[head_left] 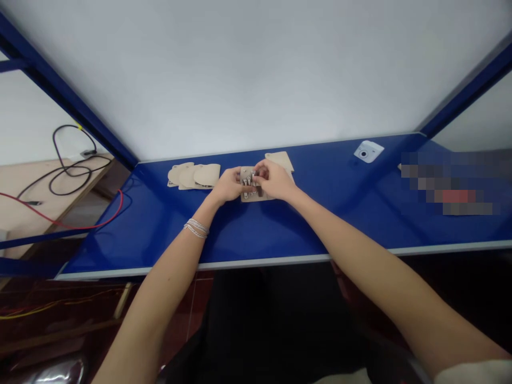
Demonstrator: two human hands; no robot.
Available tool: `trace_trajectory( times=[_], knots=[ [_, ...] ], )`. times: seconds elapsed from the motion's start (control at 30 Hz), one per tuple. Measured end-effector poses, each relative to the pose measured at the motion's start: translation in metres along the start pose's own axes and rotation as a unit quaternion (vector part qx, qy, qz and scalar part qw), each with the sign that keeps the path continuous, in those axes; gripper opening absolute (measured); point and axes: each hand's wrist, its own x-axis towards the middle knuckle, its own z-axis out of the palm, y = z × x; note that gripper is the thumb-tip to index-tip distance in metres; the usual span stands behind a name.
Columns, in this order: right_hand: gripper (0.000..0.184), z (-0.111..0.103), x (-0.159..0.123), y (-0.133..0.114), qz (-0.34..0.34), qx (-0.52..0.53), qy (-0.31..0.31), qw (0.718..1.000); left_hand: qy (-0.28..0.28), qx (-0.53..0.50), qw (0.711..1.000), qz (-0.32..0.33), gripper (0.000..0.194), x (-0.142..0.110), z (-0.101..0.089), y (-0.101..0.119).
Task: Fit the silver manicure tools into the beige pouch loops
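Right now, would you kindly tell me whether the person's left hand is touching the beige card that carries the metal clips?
Touching: the head view shows the left hand lying against the left edge of the beige card.

The long blue table point(256, 229) has a shiny top and a pale edge. Some flat tan pieces point(207, 174) with round sides lie in a pile on the left. A tan card point(248, 197) with small metal clips sits in the middle, and another tan piece point(280, 160) lies just behind it. A small white square thing point(368, 152) lies to the right. Past it, a blurred patch hides the top.
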Motion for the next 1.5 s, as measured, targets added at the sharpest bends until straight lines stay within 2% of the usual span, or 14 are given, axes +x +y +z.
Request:
trace_trajectory(
  times=[0.37,0.8,1.5],
  knots=[
    [0.018,0.003,0.003,0.007,-0.044,0.032,0.020,0.998,-0.006,0.021,1.000,0.018,0.058,0.000,-0.001,0.000],
    [0.018,0.004,0.004,0.005,-0.005,0.075,0.029,0.997,-0.004,0.036,0.999,0.021,0.051,0.000,-0.001,0.000],
    [0.025,0.000,-0.001,-0.001,-0.039,0.083,0.007,0.996,0.000,0.039,0.999,0.026,0.047,-0.002,0.002,0.004]
  ],
)
